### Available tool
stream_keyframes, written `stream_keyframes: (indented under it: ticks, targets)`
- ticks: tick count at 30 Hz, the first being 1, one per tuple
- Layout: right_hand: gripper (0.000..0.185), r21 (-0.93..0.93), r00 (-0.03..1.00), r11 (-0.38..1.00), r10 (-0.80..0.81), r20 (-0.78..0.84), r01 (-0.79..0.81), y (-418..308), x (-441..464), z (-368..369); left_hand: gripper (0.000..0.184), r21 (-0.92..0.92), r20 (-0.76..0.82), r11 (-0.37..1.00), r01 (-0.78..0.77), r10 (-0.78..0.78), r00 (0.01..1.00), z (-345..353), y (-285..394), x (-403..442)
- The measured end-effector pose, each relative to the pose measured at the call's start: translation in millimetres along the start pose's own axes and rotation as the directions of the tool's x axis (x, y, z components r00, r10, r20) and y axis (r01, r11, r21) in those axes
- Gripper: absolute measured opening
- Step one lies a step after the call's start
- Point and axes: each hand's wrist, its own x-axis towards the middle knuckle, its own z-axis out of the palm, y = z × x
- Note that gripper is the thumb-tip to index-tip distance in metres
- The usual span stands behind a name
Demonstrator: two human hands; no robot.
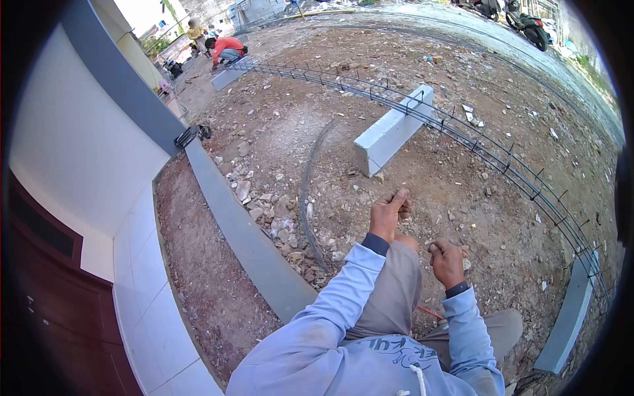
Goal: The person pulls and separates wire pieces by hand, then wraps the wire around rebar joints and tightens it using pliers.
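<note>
My left hand [391,214] is raised over my bent knee, thumb and fingers pressed together in a pinch. Lower and to its right, my right hand [449,262] is closed too, its fingers curled in. Whatever is between the fingers of either hand is too small to make out. Ahead of both hands, a pale lightweight block [389,138] stands on edge on the dirt. Across its top rests a long rebar frame [469,140] of thin bars with short upright tie ends; neither hand touches it. A thin orange-red rod [430,312] shows by my legs.
Another block [569,317] carries the frame's near end at right; a third block [231,74] supports its far end, where a person in red [228,47] crouches. A grey strip [310,191] lies on rubble beside a concrete curb [238,231]. Motorbikes [528,26] stand far right.
</note>
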Motion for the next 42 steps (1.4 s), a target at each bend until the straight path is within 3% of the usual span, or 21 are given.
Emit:
stream_keyframes:
  ticks: [3,6,9,12,15,18,21,24,27,30,31,34,38,41,42]
  targets:
    - [0.008,-0.008,0.999,0.999,-0.033,-0.04,0.033,-8.7,0.1,-8.0,0.022,-0.099,-0.032,0.994,0.055,-0.058,0.998,-1.7,7.6,-0.8]
    - [0.007,-0.04,0.994,0.996,-0.078,-0.076,0.075,-11.1,0.2,-11.3,0.036,-0.076,-0.152,0.997,0.021,-0.033,0.988,-17.4,-5.9,11.7]
    - [0.006,-0.089,0.976,0.982,-0.176,-0.125,0.165,-15.4,-0.2,-14.0,0.058,0.379,-0.298,0.906,-0.191,0.314,0.902,-20.6,-13.6,17.1]
    - [0.004,-0.169,0.954,0.96,-0.252,-0.164,0.224,-29.0,-1.7,-18.9,0.077,0.866,-0.273,0.476,-0.153,0.707,0.652,-12.1,-4.3,8.2]
    - [0.002,-0.231,0.927,0.934,-0.319,-0.198,0.272,-32.2,0.8,-22.6,0.06,0.903,-0.294,0.423,-0.077,0.737,0.609,-13.7,-1.1,6.0]
    - [0.004,-0.274,0.922,0.917,-0.343,-0.178,0.289,-29.7,5.7,-28.1,0.044,0.982,0.047,0.103,-0.158,0.677,0.735,-10.0,6.0,-1.4]
    - [0.005,-0.274,0.917,0.915,-0.352,-0.186,0.296,-33.7,9.1,-31.4,0.037,0.919,0.158,0.204,-0.336,0.591,0.791,-2.6,1.4,-2.7]
    - [0.005,-0.282,0.916,0.912,-0.357,-0.182,0.299,-35.4,11.6,-35.7,0.038,0.846,0.276,0.228,-0.483,0.587,0.761,10.1,3.6,-10.0]
    - [0.006,-0.281,0.887,0.885,-0.429,-0.173,0.373,-40.8,12.1,-40.0,0.045,0.828,0.368,0.223,-0.514,0.473,0.8,18.3,10.0,-11.1]
    - [0.007,-0.255,0.849,0.852,-0.504,-0.162,0.457,-43.3,11.3,-44.7,0.055,0.859,0.459,0.133,-0.495,0.228,0.859,27.7,18.6,-13.6]
    - [0.007,-0.246,0.836,0.841,-0.525,-0.159,0.482,-43.0,11.9,-47.3,0.057,0.864,0.444,0.142,-0.483,0.238,0.864,28.2,16.0,-13.0]
    - [0.006,-0.177,0.871,0.878,-0.469,-0.144,0.444,-35.2,10.2,-57.8,0.062,0.862,0.436,0.158,-0.482,0.257,0.863,32.4,5.6,-12.5]
    - [0.009,-0.153,0.986,0.98,-0.14,-0.087,0.126,-17.5,7.6,-52.4,0.061,0.822,0.511,0.129,-0.554,0.261,0.819,39.4,-17.7,-3.3]
    - [0.014,-0.045,0.982,0.983,-0.178,-0.068,0.175,12.1,7.6,-26.8,0.059,0.818,0.538,0.089,-0.568,0.229,0.811,41.6,-24.2,-0.6]
    - [0.015,0.056,0.991,0.993,-0.106,0.087,0.102,9.1,8.1,-29.0,0.058,0.821,0.542,0.076,-0.566,0.208,0.814,42.2,-24.6,-0.7]
